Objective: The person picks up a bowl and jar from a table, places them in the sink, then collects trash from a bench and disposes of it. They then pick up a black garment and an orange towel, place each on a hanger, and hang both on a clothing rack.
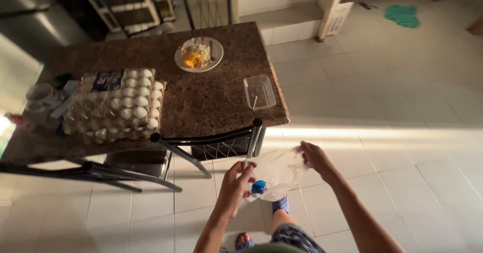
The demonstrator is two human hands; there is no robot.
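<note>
A clear plastic bag (pixel 277 175) with a small blue thing inside is held stretched above the floor, beside the table (pixel 211 102), gripped by the left hand (pixel 236 185) and the right hand (pixel 314 157), and is best kept taut.

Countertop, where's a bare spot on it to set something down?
The granite countertop is bare between the egg trays, the plate of food and the clear plastic container, and along its front edge above the chair back. The left end is crowded with egg trays and cups. Both hands, left hand and right hand, hold a plastic bag.
</note>
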